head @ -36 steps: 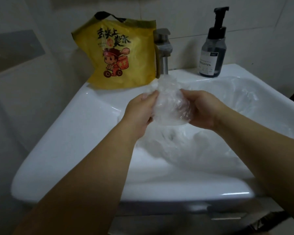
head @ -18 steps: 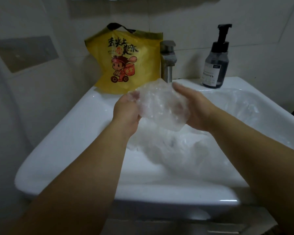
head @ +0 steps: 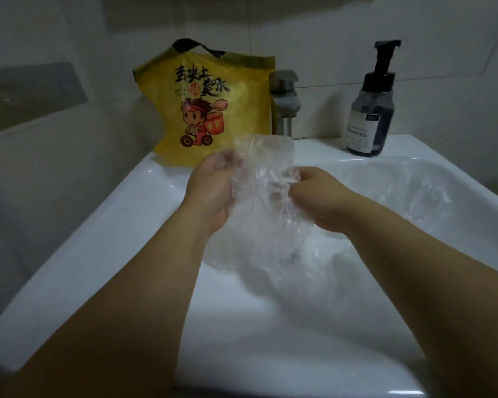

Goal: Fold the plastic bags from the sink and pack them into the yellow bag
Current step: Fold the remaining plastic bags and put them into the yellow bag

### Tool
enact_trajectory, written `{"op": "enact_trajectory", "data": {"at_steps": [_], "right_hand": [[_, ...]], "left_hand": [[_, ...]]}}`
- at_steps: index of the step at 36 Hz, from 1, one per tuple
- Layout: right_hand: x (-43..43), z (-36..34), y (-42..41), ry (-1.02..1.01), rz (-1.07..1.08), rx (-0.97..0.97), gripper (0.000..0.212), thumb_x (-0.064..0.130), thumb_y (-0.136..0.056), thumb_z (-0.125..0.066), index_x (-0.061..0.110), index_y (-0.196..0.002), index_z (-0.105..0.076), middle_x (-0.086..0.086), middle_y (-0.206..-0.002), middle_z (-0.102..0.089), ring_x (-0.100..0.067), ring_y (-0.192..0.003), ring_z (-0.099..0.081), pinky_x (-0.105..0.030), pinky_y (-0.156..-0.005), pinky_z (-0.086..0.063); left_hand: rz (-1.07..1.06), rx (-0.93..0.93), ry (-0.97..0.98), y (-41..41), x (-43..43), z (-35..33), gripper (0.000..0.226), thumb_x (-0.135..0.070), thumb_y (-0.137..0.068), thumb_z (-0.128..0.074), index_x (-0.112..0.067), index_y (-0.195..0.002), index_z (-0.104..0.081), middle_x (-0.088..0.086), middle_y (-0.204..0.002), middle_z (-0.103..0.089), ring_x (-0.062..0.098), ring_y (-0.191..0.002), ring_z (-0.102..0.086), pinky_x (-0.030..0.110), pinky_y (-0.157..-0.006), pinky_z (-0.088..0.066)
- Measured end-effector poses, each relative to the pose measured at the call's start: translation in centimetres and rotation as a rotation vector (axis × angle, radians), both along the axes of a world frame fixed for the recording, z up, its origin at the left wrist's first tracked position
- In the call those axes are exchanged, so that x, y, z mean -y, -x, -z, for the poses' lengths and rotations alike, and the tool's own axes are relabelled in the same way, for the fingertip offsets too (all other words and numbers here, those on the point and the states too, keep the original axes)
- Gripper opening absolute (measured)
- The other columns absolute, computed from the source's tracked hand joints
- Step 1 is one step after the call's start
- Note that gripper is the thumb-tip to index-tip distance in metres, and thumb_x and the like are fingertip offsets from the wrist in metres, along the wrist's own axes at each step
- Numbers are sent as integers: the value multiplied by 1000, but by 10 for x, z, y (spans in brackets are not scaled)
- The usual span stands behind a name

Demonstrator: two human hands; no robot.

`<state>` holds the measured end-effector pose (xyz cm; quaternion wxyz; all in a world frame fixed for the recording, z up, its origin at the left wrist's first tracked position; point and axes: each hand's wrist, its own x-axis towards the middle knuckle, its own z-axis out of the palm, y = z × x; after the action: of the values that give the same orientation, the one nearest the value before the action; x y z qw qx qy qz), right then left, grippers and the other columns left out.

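A crumpled clear plastic bag (head: pixel 266 193) is held above the white sink (head: pixel 121 234). My left hand (head: pixel 212 191) grips its left side and my right hand (head: pixel 319 201) grips its right side, fingers curled into the film. More clear plastic bags (head: pixel 308 271) lie heaped in the basin below and to the right. The yellow bag (head: pixel 210 110), printed with a cartoon rider and black handles, stands upright on the sink's back left ledge, just beyond my left hand.
A steel faucet (head: pixel 283 103) rises behind the held bag. A dark pump bottle (head: pixel 371 110) stands on the back right ledge. White tiled walls close in behind and on the left.
The clear bag has been gathered in between my hands and hangs lower; my right hand's fingers have curled into the film. The view has come closer to the sink.
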<state>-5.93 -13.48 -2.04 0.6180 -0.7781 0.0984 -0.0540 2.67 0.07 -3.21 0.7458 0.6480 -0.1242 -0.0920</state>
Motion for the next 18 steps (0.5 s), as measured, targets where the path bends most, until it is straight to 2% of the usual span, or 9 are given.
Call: {"op": "enact_trajectory", "data": {"at_steps": [2,4,5,7,9,11,14,16,18], "right_hand": [[2,-2,-5,-53,115,14,16,8,-91,-59,7,-106,-66,-10,-90,-68,-28,-83,-67,-40,-81,-56],[5,-2,-8,-89,200,4,13,6,-91,-57,8,-102,-64,-16,-100,-67,-35,-92,-66,-47,-86,-56],[7,-3,-9,-117,211,-5,15,7,-91,-59,9,-105,-63,-15,-104,-66,-35,-95,-65,-47,-86,-56],[10,-1,-9,-119,221,-20,36,15,-87,-68,13,-120,-55,-9,-108,-61,-29,-94,-64,-41,-84,-57],[9,0,-7,74,246,30,48,26,-82,-73,20,-123,-49,0,-102,-55,-16,-83,-61,-27,-71,-54],[6,0,-3,351,244,139,46,34,-80,-74,23,-115,-46,5,-94,-50,-9,-74,-54,-21,-60,-48],[3,3,0,587,198,281,41,40,-81,-71,25,-109,-46,8,-87,-48,-7,-68,-49,-25,-59,-47],[0,3,0,607,183,366,26,37,-86,-67,22,-99,-49,6,-77,-50,-8,-62,-48,-23,-56,-44],[-1,4,-2,596,203,415,14,28,-93,-59,20,-86,-50,3,-68,-50,-9,-58,-45,-16,-50,-37]], "left_hand": [[-59,-73,28,-1,-3,-3,14,-14,-96,-57,-23,-101,-67,-7,-69,-65,8,-52,-53,24,-54,-43],[-116,-132,40,-5,-6,-4,14,-34,-98,-56,-24,-100,-66,-9,-66,-59,6,-49,-49,20,-50,-38],[-137,-146,31,-5,-7,-4,21,-42,-97,-55,-25,-99,-66,-8,-72,-61,9,-57,-53,22,-56,-41],[-186,-146,16,-8,-9,-2,28,-50,-97,-50,-27,-97,-65,-6,-89,-66,14,-80,-60,28,-74,-46],[-177,-142,16,-5,-8,-3,32,-53,-98,-43,-30,-98,-65,-5,-107,-68,18,-100,-63,34,-94,-48],[-129,-127,31,-2,-6,-5,37,-54,-100,-37,-30,-101,-65,-2,-117,-67,21,-111,-62,44,-103,-45],[-55,-152,73,7,-1,-8,43,-51,-101,-32,-24,-104,-65,0,-110,-71,20,-107,-66,42,-98,-50],[9,-148,64,15,1,-9,46,-50,-102,-30,-20,-112,-64,2,-107,-72,20,-103,-68,38,-90,-54],[46,-105,36,20,3,-8,47,-48,-103,-29,-18,-116,-62,2,-103,-72,18,-97,-68,31,-78,-56]]}}
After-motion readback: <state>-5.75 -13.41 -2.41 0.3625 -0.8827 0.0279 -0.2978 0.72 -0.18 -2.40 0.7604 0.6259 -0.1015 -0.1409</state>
